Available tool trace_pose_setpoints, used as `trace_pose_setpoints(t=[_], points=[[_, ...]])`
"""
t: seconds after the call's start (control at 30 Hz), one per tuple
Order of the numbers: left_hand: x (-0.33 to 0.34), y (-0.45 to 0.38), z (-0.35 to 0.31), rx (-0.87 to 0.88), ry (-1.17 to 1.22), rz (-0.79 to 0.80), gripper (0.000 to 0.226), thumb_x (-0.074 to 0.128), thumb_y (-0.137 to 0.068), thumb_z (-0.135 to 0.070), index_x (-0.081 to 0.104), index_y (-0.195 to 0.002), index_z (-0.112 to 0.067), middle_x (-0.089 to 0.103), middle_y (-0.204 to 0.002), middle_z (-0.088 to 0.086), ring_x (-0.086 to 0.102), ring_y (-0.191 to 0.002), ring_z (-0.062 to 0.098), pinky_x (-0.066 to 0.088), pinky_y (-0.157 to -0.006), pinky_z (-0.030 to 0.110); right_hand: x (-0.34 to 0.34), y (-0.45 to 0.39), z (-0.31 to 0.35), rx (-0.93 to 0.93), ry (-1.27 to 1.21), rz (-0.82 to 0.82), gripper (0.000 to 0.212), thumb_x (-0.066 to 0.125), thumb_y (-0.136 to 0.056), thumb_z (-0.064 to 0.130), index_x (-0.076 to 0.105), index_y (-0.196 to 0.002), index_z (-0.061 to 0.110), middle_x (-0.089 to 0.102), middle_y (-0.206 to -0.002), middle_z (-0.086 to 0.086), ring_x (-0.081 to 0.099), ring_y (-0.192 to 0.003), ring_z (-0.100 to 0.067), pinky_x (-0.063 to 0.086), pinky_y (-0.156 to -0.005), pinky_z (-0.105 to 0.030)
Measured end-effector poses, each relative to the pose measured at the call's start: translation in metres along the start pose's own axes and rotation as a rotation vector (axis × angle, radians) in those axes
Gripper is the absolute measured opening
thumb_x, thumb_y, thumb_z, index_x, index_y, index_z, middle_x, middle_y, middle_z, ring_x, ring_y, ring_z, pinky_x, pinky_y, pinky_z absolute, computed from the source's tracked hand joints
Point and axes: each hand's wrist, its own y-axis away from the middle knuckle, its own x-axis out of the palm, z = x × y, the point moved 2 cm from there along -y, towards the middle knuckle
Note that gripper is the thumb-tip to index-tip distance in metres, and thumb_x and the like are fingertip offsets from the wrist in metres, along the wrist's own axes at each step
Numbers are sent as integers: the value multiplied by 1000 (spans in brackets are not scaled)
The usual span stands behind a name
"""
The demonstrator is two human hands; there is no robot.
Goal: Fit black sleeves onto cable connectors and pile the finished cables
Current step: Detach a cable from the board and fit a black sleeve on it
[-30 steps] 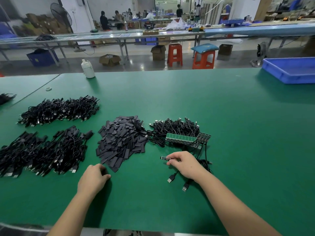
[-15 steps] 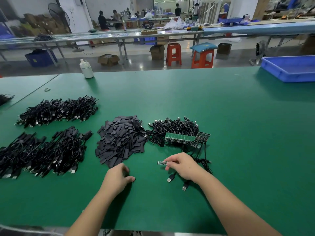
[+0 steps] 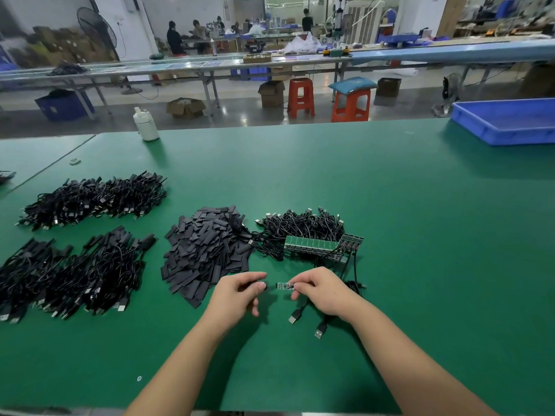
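Both hands grip: right hand (image 3: 322, 291) pinches the small green connector board (image 3: 285, 285) (no readable writing); left hand (image 3: 237, 292) pinches a black sleeve (image 3: 260, 285) just beside it, above the green worktop (image 3: 420, 235); sleeve pile (image 3: 207, 250) near.

just one head cam, wide-angle, looking forward and down over the green table (image 3: 390, 235); both forearms enter from the bottom edge, workshop stretches across the top.

no readable text, labels or numbers
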Motion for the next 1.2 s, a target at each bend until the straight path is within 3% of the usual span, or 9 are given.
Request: trace_pose_setpoints(t=[0.13,0.23,0.37,0.53,0.67,0.83,0.97,1.2], points=[[2,0,4,-28,44,94,38,66,-92,-5,60,-124,-24,63,-66,4,68,-62,26,58,-71,33,-4,3,1,0,-48,-21,36,53,-101,18,67,-73,35,60,-52,21,31,-39,-4,30,-42,-20],[2,0,3,12,-29,100,31,66,-92,-7,65,-116,-27,67,-69,5,70,-64,26,57,-69,29,-4,2,1,-3,-68,-17,34,54,-100,19,69,-73,33,58,-51,18,31,-44,-8,30,-46,-25],[5,2,-2,95,-112,72,26,70,-89,-7,74,-101,-30,72,-82,3,67,-65,19,60,-68,35,-2,2,1,6,-87,19,30,54,-101,21,71,-78,29,52,-44,16,29,-41,-7,28,-43,-24],[8,4,-9,157,-116,14,31,71,-87,-5,75,-97,-34,75,-89,-2,71,-77,16,57,-66,26,-2,1,-2,16,-107,34,27,54,-100,23,75,-83,21,42,-40,13,27,-43,-11,26,-48,-27],[12,4,-11,170,-92,12,27,70,-88,-3,76,-97,-28,76,-84,-2,72,-78,13,57,-68,25,-3,1,-3,23,-135,15,26,55,-100,21,75,-84,22,50,-45,13,29,-46,-11,27,-48,-27],[15,3,-11,166,-97,16,32,73,-86,-6,73,-99,-35,76,-87,-6,73,-79,16,58,-71,26,-6,2,-4,31,-177,-11,23,56,-99,21,77,-89,23,64,-61,9,36,-60,-19,31,-53,-28],[17,2,-10,146,-96,54,34,72,-87,-6,72,-102,-36,77,-90,-4,72,-79,17,58,-73,29,-6,2,-4,39,-179,-18,23,56,-100,20,76,-89,26,67,-62,13,37,-60,-18,33,-55,-28],[14,-1,-9,224,-273,31,34,76,-84,-13,74,-109,-35,73,-95,-23,65,-84,-5,50,-82,15,-4,2,-5,61,-187,-10,22,58,-98,22,77,-86,23,61,-54,14,33,-51,-11,31,-48,-24]])
